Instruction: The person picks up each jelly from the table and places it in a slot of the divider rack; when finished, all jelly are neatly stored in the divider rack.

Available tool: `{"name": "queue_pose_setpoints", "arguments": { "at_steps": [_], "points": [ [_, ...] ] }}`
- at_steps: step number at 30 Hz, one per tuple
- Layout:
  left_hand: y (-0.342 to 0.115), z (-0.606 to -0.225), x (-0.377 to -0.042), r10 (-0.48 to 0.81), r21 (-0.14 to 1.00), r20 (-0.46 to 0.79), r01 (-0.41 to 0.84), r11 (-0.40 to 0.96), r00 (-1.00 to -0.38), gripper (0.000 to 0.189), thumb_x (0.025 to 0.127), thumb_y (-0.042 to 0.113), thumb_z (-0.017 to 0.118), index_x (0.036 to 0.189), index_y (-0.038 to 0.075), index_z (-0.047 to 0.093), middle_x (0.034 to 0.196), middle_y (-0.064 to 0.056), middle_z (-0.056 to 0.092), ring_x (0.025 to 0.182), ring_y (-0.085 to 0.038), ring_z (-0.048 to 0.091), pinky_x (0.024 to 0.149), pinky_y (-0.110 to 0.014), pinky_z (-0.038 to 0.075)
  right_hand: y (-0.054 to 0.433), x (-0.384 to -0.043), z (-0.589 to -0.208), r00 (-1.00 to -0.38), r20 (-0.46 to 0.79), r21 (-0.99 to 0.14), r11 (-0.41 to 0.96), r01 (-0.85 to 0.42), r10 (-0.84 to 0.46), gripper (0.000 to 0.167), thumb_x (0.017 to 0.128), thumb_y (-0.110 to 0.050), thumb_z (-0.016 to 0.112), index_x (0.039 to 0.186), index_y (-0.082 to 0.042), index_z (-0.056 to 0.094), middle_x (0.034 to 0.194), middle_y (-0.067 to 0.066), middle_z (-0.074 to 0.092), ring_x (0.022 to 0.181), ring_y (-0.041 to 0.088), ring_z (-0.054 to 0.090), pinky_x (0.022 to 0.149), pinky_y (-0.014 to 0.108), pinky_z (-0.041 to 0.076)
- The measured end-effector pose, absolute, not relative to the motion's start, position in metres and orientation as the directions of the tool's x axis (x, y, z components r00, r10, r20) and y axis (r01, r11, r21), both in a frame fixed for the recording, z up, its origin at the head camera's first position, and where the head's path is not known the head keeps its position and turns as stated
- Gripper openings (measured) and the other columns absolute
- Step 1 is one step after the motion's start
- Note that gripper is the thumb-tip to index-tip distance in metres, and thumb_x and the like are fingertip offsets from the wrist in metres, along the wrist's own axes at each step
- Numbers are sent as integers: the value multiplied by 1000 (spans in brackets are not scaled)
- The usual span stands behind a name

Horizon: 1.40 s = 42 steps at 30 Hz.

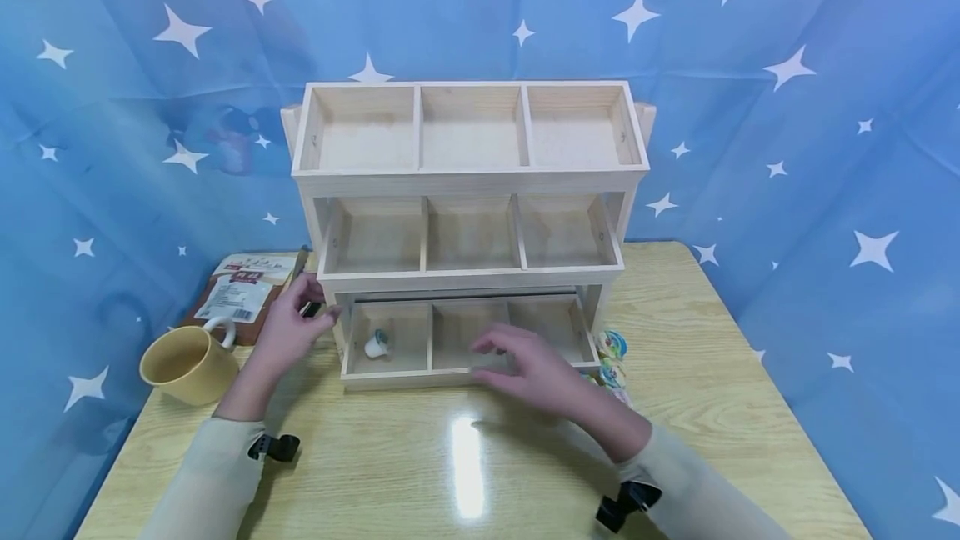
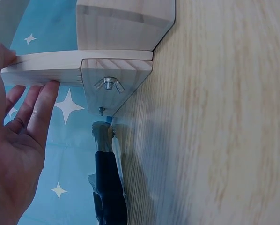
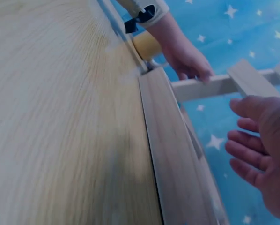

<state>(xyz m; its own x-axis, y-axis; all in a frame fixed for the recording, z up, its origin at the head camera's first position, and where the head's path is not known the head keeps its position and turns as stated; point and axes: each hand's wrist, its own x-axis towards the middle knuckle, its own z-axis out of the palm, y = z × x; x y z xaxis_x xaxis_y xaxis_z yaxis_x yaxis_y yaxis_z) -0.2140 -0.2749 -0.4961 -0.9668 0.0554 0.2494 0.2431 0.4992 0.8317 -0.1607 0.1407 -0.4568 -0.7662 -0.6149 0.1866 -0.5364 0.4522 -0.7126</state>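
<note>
A three-tier wooden shelf (image 1: 468,184), each tier split into three compartments, stands at the back of the table. At its left side, my left hand (image 1: 288,323) holds the slanted side post (image 2: 46,70), thumb on one face and fingers on the other. My right hand (image 1: 525,361) hovers over the bottom tier's front edge with fingers loosely bent and nothing in them. A small white cup-shaped thing (image 1: 377,345) with green inside lies in the bottom left compartment. A wing nut (image 2: 109,84) shows on the post's lower end.
Left of the shelf are a yellow mug (image 1: 198,373) with a white handle and a brown labelled bag (image 1: 238,298). A black-handled tool (image 2: 107,173) lies by the post's foot. Several colourful wrapped items (image 1: 613,346) sit at the shelf's right. Behind hangs a blue starred curtain (image 1: 787,148).
</note>
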Motion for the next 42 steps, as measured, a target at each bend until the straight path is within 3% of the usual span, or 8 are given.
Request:
{"name": "queue_pose_setpoints", "arguments": {
  "at_steps": [3,10,22,32,42],
  "points": [
    [-275,-496,-214,55,834,248,242,496,-967,26,103,11,75,120,5,56,110,-15,65,106,-30,62,95,-53,50,161,-155,-457,-772,223,-699,454,-552,-595,27,101,-21,84,126,-18,74,125,-6,72,118,27,70,99,49,60],
    [-275,-497,-215,50,842,240,234,486,-969,28,102,7,75,124,5,57,112,-16,65,106,-31,62,98,-57,49,205,-144,-460,-802,296,-686,469,-556,-519,28,98,-12,85,123,-18,74,123,-1,73,112,31,70,90,48,63],
    [-273,-497,-214,52,841,235,230,489,-971,28,102,7,74,124,5,57,113,-15,65,108,-30,62,97,-57,50,275,-122,-469,-838,321,-551,633,-544,-440,36,91,-5,91,119,-18,74,118,-5,71,105,23,71,88,47,61],
    [-272,-495,-211,46,835,229,221,504,-972,33,104,8,74,133,6,58,117,-14,65,110,-24,61,98,-56,50,303,-103,-478,-900,251,-506,744,-436,-356,34,91,-14,93,120,-14,76,116,-4,69,102,23,70,83,42,61],
    [-271,-493,-208,39,843,226,216,493,-973,39,103,10,76,138,6,58,120,-13,65,110,-16,58,99,-54,50,314,-93,-496,-917,245,-486,779,-396,-313,50,84,-20,99,125,-12,72,115,-4,68,97,21,68,80,40,61]
  ]
}}
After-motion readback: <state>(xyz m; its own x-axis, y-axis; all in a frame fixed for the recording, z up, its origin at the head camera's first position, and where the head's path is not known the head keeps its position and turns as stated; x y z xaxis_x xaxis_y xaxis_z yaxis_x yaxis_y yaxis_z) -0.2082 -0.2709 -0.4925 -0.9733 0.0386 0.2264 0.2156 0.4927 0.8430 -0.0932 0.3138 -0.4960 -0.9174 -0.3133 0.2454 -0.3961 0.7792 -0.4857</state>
